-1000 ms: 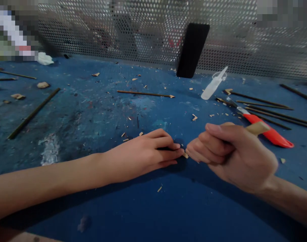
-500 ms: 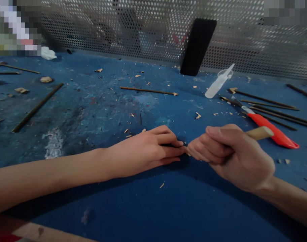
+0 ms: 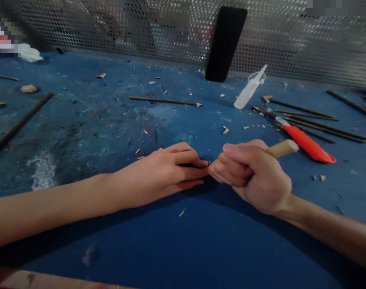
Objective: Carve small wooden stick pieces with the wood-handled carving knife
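Note:
My right hand [image 3: 255,172] is wrapped round a wooden-handled tool [image 3: 283,148]. The rounded end of its handle sticks out behind the thumb, and the working end is hidden by my fingers. My left hand [image 3: 171,170] lies palm down on the blue tabletop [image 3: 183,245], fingers bent and pressed together at the tips. Whatever small piece is under those fingertips is hidden. Both hands meet at the middle of the view, fingertips touching or nearly so. Small wood chips [image 3: 225,129] are scattered around them.
Behind stands a perforated metal screen [image 3: 125,32] with a black phone [image 3: 226,44] leaning on it. A white squeeze bottle [image 3: 249,90], a red-handled knife [image 3: 309,144] and several dark sticks [image 3: 327,127] lie at right. More sticks [image 3: 165,101] lie farther back and left.
The view has shifted, so everything appears a little further left and higher. My right hand has tipped slightly with the tool still in it; the left hand keeps its place.

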Demonstrator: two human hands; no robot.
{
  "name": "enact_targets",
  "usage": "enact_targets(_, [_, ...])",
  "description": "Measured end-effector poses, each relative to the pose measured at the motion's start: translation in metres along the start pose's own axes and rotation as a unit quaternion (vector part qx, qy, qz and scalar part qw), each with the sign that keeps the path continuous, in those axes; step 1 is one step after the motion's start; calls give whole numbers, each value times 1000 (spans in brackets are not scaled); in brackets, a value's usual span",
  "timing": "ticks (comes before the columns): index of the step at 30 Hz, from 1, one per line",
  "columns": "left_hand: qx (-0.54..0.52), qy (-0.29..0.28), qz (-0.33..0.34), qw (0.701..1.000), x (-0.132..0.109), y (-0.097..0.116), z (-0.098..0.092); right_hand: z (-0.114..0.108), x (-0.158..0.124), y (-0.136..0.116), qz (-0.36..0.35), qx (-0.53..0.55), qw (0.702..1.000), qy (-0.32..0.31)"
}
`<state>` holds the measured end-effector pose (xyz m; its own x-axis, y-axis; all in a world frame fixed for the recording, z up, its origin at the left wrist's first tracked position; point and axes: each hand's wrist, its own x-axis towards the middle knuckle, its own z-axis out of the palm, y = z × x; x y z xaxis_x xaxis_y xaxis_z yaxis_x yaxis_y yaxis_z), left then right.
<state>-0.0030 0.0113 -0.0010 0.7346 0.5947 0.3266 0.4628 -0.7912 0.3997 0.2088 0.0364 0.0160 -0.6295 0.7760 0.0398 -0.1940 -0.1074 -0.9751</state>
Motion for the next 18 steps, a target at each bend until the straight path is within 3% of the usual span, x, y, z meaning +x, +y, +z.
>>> enact_targets(12, [35,17,22,999,-3,4,1,2,12,-2,7,87,996,-21])
enact_targets(18, [24,20,-4,1000,-3,7,2,3,8,1,-3,54,998,-39])
